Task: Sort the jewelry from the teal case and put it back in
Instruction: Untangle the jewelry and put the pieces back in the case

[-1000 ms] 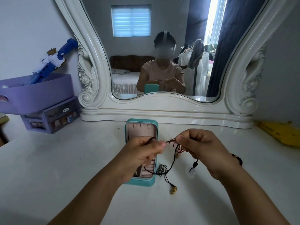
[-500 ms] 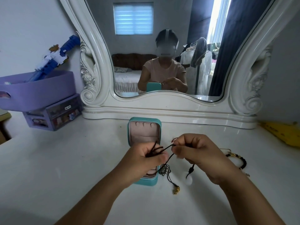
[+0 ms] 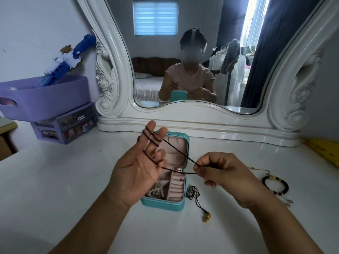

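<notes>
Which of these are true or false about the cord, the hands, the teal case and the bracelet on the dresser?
1. The teal jewelry case is closed. False: its lid stands open.
2. The dark cord is looped around the left hand's extended fingers. True.
3. The right hand rests flat on the tabletop. False: it pinches the cord above it.
4. A black beaded bracelet lies on the table outside the case. True.
5. A cord with a gold charm lies inside the case. False: it lies beside it.

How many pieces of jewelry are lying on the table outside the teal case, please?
2: a black cord with a gold charm just right of the teal case, and a black beaded bracelet farther right. The right hand may hide more.
</notes>
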`<state>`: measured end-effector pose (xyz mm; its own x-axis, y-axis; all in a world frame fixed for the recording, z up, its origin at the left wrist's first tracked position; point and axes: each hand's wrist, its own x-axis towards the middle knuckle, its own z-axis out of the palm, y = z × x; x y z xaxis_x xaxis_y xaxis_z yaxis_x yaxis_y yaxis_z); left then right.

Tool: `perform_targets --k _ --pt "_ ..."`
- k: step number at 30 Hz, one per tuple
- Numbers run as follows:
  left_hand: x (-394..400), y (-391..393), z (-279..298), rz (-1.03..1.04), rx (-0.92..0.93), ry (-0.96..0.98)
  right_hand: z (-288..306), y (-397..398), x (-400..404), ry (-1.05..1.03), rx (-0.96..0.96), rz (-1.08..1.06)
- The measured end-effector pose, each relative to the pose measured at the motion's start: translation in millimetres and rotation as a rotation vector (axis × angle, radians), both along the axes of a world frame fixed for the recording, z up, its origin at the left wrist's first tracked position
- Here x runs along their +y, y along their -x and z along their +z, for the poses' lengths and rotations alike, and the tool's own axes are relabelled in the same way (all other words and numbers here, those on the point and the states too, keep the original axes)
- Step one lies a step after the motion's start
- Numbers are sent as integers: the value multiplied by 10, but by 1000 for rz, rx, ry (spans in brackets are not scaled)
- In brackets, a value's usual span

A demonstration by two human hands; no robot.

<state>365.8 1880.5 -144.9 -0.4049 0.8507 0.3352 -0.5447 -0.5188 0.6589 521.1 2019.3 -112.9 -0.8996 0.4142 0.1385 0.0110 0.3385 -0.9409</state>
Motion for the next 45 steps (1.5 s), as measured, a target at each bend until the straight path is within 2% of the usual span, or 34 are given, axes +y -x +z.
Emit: perform_targets --k 3,5,10,12,14,18,22,28,30,35,39,42,45 --pt "17 -84 -20 159 390 289 -24 61 -15 2 13 30" --pt "37 -159 -42 188 638 428 -20 94 -39 -7 40 66" --pt "70 -229 -13 418 821 582 -58 174 -70 -67 60 26" --pt "67 -203 7 396 800 654 -93 204 -52 -38 56 -17" --pt "44 -136 1 235 705 651 -112 237 -54 16 44 -13" --pt "3 6 21 -105 541 382 -140 321 -87 249 85 184" --pt "-8 128 21 -282 525 300 -98 425 -122 460 149 318" --pt "-54 250 -7 -336 455 313 -58 566 -210 334 60 301" --pt "-61 278 -3 -273 456 365 -61 591 -246 311 64 250" --pt "-42 314 59 153 393 581 -126 668 -240 353 68 9" --pt "36 256 74 410 470 599 -131 732 -240 415 52 -73" --pt "86 234 81 569 489 574 -114 737 -246 495 71 -50" --pt "136 275 18 786 625 589 -128 757 -252 453 42 -64"
